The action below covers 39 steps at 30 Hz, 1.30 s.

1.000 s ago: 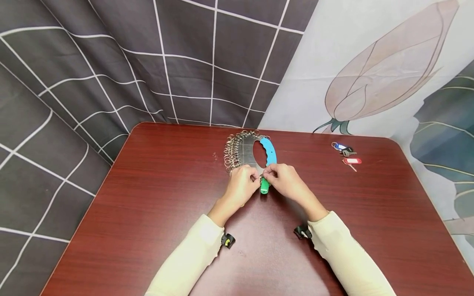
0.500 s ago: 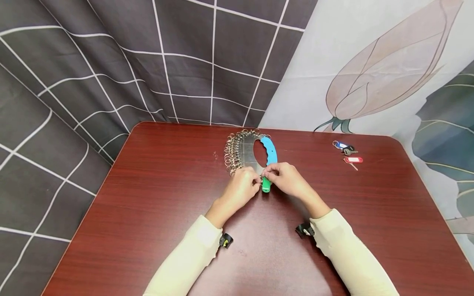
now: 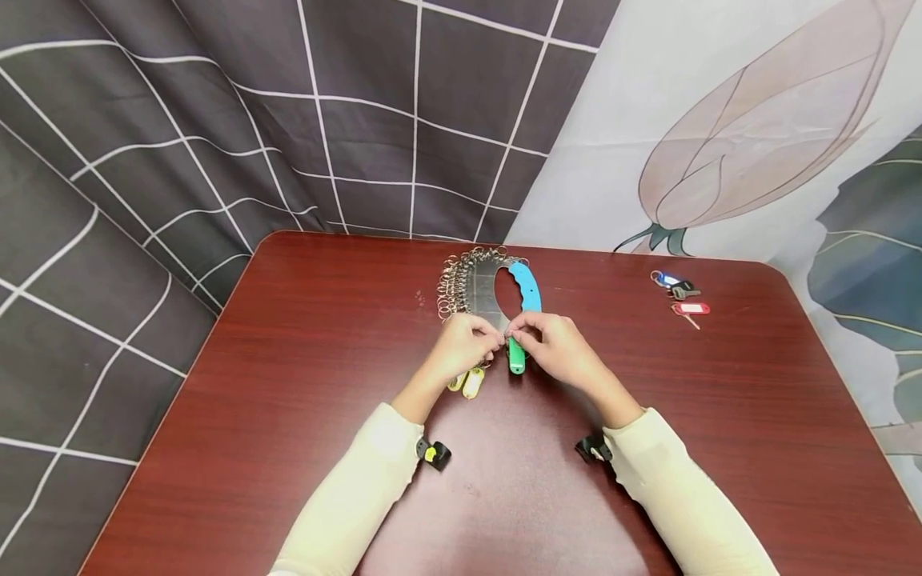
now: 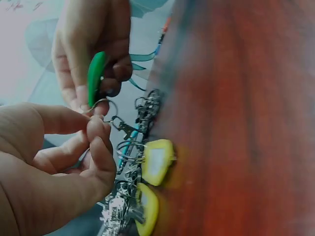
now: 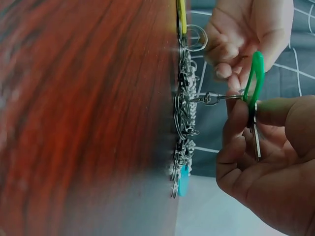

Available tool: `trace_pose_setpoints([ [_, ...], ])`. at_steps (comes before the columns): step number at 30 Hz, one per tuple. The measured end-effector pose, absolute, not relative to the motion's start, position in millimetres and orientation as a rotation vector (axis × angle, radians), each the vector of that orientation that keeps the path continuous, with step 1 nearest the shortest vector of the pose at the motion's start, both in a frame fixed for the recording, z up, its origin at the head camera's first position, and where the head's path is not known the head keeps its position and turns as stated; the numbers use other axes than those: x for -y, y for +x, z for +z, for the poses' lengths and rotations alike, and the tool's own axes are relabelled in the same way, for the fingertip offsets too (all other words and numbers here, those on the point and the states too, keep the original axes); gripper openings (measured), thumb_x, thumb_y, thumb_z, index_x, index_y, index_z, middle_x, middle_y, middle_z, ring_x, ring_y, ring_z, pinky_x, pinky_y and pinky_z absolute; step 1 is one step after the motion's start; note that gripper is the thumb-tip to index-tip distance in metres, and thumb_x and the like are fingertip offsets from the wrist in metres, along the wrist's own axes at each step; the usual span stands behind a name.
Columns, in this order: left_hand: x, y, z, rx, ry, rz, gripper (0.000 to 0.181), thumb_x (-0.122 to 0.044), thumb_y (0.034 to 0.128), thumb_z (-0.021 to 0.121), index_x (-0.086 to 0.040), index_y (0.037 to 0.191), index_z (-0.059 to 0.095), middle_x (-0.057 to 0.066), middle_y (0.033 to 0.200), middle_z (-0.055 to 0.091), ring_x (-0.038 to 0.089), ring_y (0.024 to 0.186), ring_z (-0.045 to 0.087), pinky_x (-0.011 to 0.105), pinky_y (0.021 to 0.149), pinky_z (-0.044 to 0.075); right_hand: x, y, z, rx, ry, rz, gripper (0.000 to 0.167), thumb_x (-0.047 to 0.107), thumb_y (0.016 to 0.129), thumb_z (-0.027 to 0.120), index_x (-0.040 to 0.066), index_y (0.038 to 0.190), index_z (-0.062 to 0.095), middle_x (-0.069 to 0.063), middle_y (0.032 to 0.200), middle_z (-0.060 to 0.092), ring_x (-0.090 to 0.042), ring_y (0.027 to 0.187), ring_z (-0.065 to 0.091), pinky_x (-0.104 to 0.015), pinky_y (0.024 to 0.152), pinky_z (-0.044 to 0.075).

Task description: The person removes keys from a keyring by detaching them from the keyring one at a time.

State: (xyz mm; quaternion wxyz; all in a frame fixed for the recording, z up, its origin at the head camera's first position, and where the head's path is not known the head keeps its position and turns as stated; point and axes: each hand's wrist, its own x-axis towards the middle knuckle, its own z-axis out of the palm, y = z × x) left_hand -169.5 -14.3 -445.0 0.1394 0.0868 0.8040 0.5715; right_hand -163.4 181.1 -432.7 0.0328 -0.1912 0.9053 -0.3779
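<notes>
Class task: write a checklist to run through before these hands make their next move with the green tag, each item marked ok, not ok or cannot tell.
1. Left hand pinches the ring: ok.
2. Right hand grips the green tag: ok.
3. Green tag fully threaded on the ring: cannot tell; fingers cover the join.
4. Yellow tags apart from the green tag: ok.
5. Red tag and blue tag on the metal rack: not ok; both lie off it, on the table.

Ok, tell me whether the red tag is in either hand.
No, the red tag lies on the table, off to the right of the right hand.
</notes>
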Motion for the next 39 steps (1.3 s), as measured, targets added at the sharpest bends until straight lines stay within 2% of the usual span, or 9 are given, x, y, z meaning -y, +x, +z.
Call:
trace_pose_setpoints([
  [3, 15.6, -177.4, -444.9, -2.076, 0.144, 1.726, 0.016, -0.001, 0.0942, 0.065, 0.011, 0.095, 0.075, 0.005, 0.067, 0.068, 0.006, 0.054, 0.057, 0.017, 0.053, 0.049, -181.5, -163.1, -432.2, -2.780, -0.647, -1.155, 0.011, 0.010, 0.101, 0.064, 0.015, 0.100, 0.074, 0.003, 0.079, 0.068, -0.012, 0.062, 0.048, -0.026, 0.060, 0.043],
  [7, 17.0, -184.4, -445.9, -1.776, 0.017, 1.801, 0.017, 0.002, 0.0963, 0.062, 0.016, 0.100, 0.071, 0.001, 0.066, 0.064, 0.006, 0.054, 0.053, 0.017, 0.053, 0.045, -182.3, -163.4, -432.0, -2.790, -0.722, -1.135, 0.011, 0.007, 0.100, 0.064, 0.014, 0.100, 0.072, 0.003, 0.078, 0.067, -0.011, 0.061, 0.048, -0.026, 0.061, 0.044],
  [15, 17.1, -189.2, -445.5, -1.607, -0.124, 1.820, 0.013, 0.001, 0.0981, 0.060, 0.011, 0.101, 0.069, 0.001, 0.065, 0.063, 0.006, 0.054, 0.052, 0.018, 0.053, 0.044, -183.8, -163.4, -431.4, -2.848, -0.877, -1.072, 0.012, 0.005, 0.100, 0.063, 0.014, 0.101, 0.071, 0.002, 0.087, 0.071, -0.011, 0.067, 0.051, -0.029, 0.066, 0.047],
  [22, 17.6, -192.6, -443.3, -1.552, -0.143, 1.829, 0.014, 0.002, 0.0983, 0.056, 0.006, 0.093, 0.069, 0.001, 0.064, 0.061, 0.005, 0.052, 0.048, 0.018, 0.052, 0.039, -181.5, -163.2, -432.2, -2.875, -1.072, -0.977, 0.011, 0.002, 0.098, 0.066, 0.011, 0.101, 0.070, -0.001, 0.098, 0.073, -0.015, 0.091, 0.068, -0.037, 0.083, 0.058],
  [26, 17.0, -194.7, -442.9, -1.525, -0.138, 1.825, 0.016, 0.004, 0.0964, 0.054, 0.004, 0.089, 0.068, 0.001, 0.063, 0.059, 0.005, 0.051, 0.044, 0.017, 0.051, 0.038, -181.1, -163.3, -431.8, -2.884, -1.119, -0.953, 0.012, 0.000, 0.097, 0.067, 0.010, 0.101, 0.070, -0.002, 0.098, 0.073, -0.017, 0.094, 0.068, -0.037, 0.086, 0.058],
  [34, 15.9, -196.5, -445.4, -1.536, -0.143, 1.815, 0.018, 0.005, 0.0924, 0.055, 0.001, 0.082, 0.068, 0.001, 0.062, 0.058, 0.005, 0.051, 0.042, 0.017, 0.050, 0.036, -181.0, -163.2, -431.9, -2.880, -1.064, -1.000, 0.010, 0.002, 0.098, 0.067, 0.011, 0.101, 0.070, -0.001, 0.095, 0.074, -0.013, 0.084, 0.067, -0.034, 0.077, 0.057],
  [39, 17.1, -196.5, -445.0, -1.605, -0.102, 1.802, 0.024, 0.005, 0.0916, 0.056, -0.004, 0.074, 0.069, 0.000, 0.059, 0.059, 0.005, 0.050, 0.044, 0.017, 0.050, 0.038, -180.6, -163.2, -432.5, -2.899, -0.965, -1.034, 0.009, 0.004, 0.098, 0.067, 0.013, 0.099, 0.070, 0.001, 0.088, 0.072, -0.009, 0.067, 0.053, -0.027, 0.063, 0.049],
])
